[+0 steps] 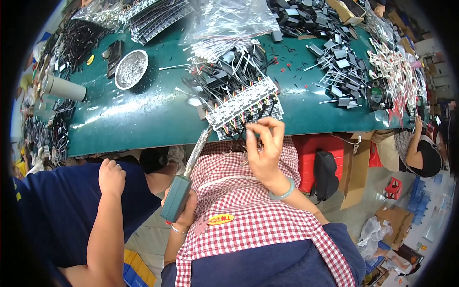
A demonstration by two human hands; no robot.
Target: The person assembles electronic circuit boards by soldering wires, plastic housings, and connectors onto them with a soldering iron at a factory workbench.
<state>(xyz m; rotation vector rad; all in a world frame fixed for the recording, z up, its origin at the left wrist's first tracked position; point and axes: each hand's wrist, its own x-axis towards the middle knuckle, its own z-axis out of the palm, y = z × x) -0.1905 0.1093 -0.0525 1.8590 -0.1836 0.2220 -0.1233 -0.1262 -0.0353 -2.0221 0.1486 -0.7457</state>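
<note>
My left hand (186,211) is wrapped round the green handle of a soldering iron (177,196). Its long metal barrel slants up to the near-left corner of a white circuit board panel (241,106). The tip is at or very near that corner; contact cannot be told. Small coloured wires and black leads run along the panel, which lies at the table's near edge. My right hand (267,153), with a pale green bangle on the wrist, is over the panel's near side. Thumb and forefinger pinch together beside black leads (245,129); what is between them is too small to make out.
Behind the panel lies a heap of black cased parts with white cables (229,69). A metal bowl of silvery bits (131,70) and a grey cylinder (64,88) stand left on the green table (114,124). More black cases (342,71) lie right. A co-worker's hand (112,177) is at left.
</note>
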